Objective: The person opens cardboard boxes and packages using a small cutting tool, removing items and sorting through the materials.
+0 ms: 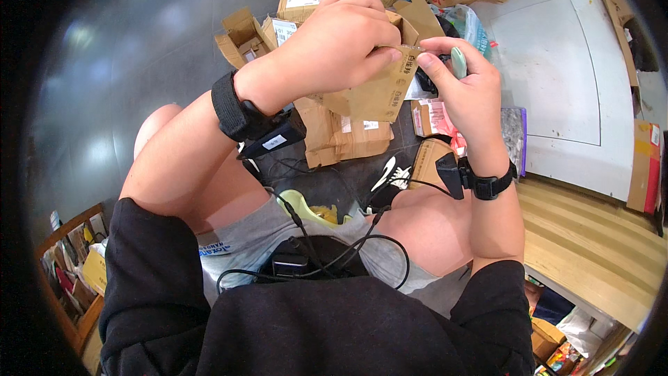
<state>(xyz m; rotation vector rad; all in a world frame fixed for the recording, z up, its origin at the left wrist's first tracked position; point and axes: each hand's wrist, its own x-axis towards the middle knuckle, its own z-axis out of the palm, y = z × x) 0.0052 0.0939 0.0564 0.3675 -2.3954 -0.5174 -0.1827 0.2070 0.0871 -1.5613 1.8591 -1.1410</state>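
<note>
My left hand (339, 42) grips the upper edge of a flat brown cardboard piece (383, 89) that bears printed writing. Beside its upper right corner, my right hand (464, 81) holds a small pale green object (458, 62), perhaps a folding cutter, between its fingers. The right thumb and index fingertips are at the cardboard's corner; whether they pinch it cannot be told. Both wrists wear black straps with small devices. Below the held piece, a flattened cardboard box (344, 133) lies on the dark floor.
Cardboard boxes (245, 36) are heaped ahead, with plastic bags (467, 23) at their right. A white board (548, 73) and a wooden bench (589, 245) stand at the right. A yellow-green bin (297, 203) is between my legs, and black cables (365, 240) cross my lap.
</note>
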